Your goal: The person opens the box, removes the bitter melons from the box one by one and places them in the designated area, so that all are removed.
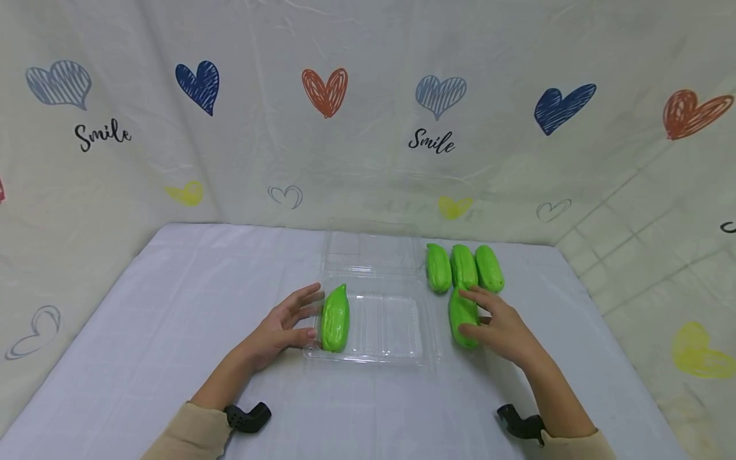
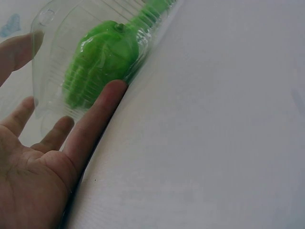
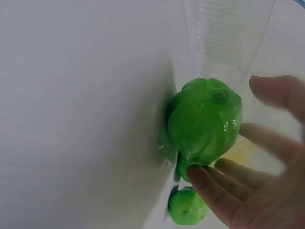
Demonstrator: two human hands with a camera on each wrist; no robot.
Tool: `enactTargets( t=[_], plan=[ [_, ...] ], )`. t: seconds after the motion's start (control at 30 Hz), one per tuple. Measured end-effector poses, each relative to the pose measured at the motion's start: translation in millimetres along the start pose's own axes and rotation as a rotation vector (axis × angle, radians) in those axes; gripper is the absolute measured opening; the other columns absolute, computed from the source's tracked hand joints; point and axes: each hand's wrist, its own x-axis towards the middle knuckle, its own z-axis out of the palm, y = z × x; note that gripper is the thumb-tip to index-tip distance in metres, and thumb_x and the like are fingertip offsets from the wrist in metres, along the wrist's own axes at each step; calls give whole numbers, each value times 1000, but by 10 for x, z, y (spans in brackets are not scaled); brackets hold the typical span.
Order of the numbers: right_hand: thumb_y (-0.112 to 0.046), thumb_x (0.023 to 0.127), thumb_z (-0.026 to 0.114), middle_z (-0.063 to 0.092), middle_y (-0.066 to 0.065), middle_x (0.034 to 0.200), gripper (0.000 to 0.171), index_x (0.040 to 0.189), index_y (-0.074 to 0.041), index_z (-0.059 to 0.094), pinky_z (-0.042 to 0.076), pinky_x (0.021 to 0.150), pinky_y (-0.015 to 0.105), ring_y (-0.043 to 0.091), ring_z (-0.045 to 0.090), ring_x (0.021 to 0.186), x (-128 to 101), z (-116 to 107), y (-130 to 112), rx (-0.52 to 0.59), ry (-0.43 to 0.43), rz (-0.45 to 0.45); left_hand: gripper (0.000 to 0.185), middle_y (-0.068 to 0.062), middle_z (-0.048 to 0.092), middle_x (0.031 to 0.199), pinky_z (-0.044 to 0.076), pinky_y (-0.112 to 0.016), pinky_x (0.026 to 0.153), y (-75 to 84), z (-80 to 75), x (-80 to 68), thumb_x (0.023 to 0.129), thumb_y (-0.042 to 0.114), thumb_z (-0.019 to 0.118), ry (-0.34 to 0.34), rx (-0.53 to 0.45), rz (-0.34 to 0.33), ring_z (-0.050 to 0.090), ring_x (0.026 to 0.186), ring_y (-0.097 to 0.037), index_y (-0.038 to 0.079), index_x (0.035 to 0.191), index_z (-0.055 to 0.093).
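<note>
A clear plastic clamshell box (image 1: pixel 391 361) lies with its lid raised at the back, and one green ridged gourd-like vegetable (image 1: pixel 335 319) stands lengthwise along its left side. My left hand (image 1: pixel 285 321) rests against the box's left edge, thumb and fingers extended; in the left wrist view, fingertips (image 2: pixel 114 88) meet the clear wall beside the vegetable. Right of the box, another green gourd (image 3: pixel 205 121) lies on the cloth. My right hand (image 1: pixel 499 326) reaches around its right side, fingers spread and thumb apart from it in the right wrist view.
Three more green gourds (image 1: pixel 464 265) lie side by side behind the right hand, close to the lid's right side. White cloth (image 1: pixel 374 415) covers the table, and a printed curtain (image 1: pixel 368 160) hangs right behind it. Each wrist wears a black device (image 1: pixel 248 418).
</note>
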Motion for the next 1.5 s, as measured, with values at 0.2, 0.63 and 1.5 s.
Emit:
enactTargets(
  t=[0.2, 0.63, 1.5],
  plan=[
    [-24, 80, 71, 23, 18, 147, 65, 137, -12, 42, 42, 91, 49, 39, 31, 129, 17, -45, -48, -23, 7, 0, 78, -2, 24, 149, 40, -46, 94, -8, -7, 5, 81, 9, 66, 2, 5, -2, 27, 134, -27, 26, 145, 24],
    [-34, 82, 69, 26, 8, 148, 63, 137, -18, 43, 44, 91, 45, 31, 34, 130, 27, -101, -299, 7, 51, -70, 78, -2, 25, 148, 39, -47, 95, -13, -13, 10, 81, 9, 66, 0, 8, -3, 28, 134, -26, 24, 145, 23],
    [-27, 83, 69, 35, -11, 143, 62, 137, -34, 40, 48, 86, 35, 22, 42, 126, 152, 278, -772, 428, -104, -130, 78, 1, 27, 147, 39, -48, 96, -1, -4, -8, 81, 9, 66, 13, 11, -15, 28, 134, -26, 27, 145, 25]
  ],
)
